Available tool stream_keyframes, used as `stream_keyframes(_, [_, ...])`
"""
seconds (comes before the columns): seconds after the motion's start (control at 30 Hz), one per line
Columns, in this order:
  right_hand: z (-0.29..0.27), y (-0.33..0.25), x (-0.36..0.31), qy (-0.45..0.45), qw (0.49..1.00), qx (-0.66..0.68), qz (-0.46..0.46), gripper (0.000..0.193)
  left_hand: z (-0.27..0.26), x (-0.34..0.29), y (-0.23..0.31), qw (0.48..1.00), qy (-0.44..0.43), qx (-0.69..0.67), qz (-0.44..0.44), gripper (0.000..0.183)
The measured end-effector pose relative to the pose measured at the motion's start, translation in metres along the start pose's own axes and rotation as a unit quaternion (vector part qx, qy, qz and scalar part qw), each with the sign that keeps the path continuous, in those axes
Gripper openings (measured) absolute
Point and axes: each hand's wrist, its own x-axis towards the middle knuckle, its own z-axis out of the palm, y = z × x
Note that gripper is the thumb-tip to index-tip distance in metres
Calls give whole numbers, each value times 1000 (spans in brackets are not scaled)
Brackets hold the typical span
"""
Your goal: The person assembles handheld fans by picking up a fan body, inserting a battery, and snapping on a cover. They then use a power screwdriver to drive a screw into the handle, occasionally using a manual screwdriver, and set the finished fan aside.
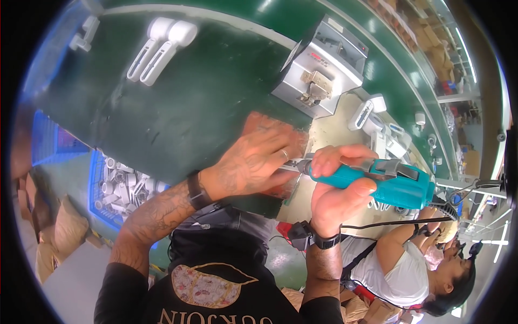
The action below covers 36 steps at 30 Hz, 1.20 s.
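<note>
My right hand [327,208] is wrapped round a teal electric screwdriver [403,190], which lies nearly level with its tip pointing left. At that tip, my left hand [245,162] is closed over a white plastic part [291,165]; most of the part is hidden under the fingers. Whether the bit touches a screw cannot be made out. Both hands are above a reddish-brown mat [281,190] on the dark green bench [199,81].
A grey machine [324,65] stands at the far right of the mat. White housings [167,46] lie at the back left, more white parts [377,127] at the right. A blue crate [110,216] holds white pieces. A cable hangs from the screwdriver; a co-worker [399,259] sits at right.
</note>
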Motion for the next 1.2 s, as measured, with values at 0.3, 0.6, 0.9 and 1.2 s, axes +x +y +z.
stream_keyframes(0.3, [1, 6, 4, -32, 999, -8, -9, 73, -1, -2, -3, 1000, -6, -1, -3, 38])
stream_keyframes(0.6, [8, 1, 4, -41, 998, -31, -30, 74, -3, -1, -2, 1000, 1, -26, 6, 36])
stream_keyframes(0.9, [13, 9, 3, -56, 996, -51, -36, 74, -5, -2, -2, 999, 24, -7, 25, 35])
stream_keyframes(1.2, [10, 12, -1, -21, 998, -52, -27, 77, 0, -2, -2, 999, 30, -26, 11, 36])
